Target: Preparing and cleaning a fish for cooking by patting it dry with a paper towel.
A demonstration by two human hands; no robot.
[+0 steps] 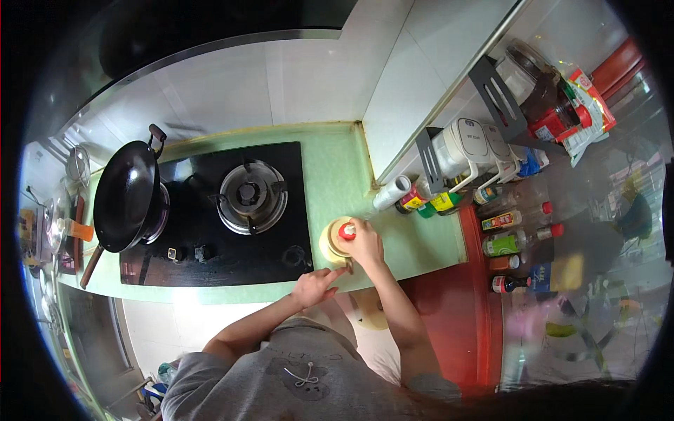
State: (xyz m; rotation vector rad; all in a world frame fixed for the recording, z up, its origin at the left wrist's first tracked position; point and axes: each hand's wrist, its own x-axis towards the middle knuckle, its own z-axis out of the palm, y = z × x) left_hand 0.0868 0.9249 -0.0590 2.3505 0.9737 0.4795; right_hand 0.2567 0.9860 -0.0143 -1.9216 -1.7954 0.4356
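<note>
On the green countertop, right of the cooktop, stands a round cream-yellow container point(327, 247), perhaps a lidded pot or jug. My right hand point(366, 244) is over its right side, gripping a small red thing with a white middle point(347, 231) on or just above the top; whether it is a knob or a separate cap cannot be told. My left hand point(316, 287) is at the counter's front edge, its fingers apart. Its index fingertip reaches a small brown handle-like part point(349, 266) at the container's near side; contact is unclear.
A black wok point(126, 200) rests on the left burner of the black glass cooktop point(200, 221), its wooden handle jutting past the front. Right of my hands are a white roll point(392, 193), several bottles, and a wall rack point(432, 158) with spice jars point(468, 142).
</note>
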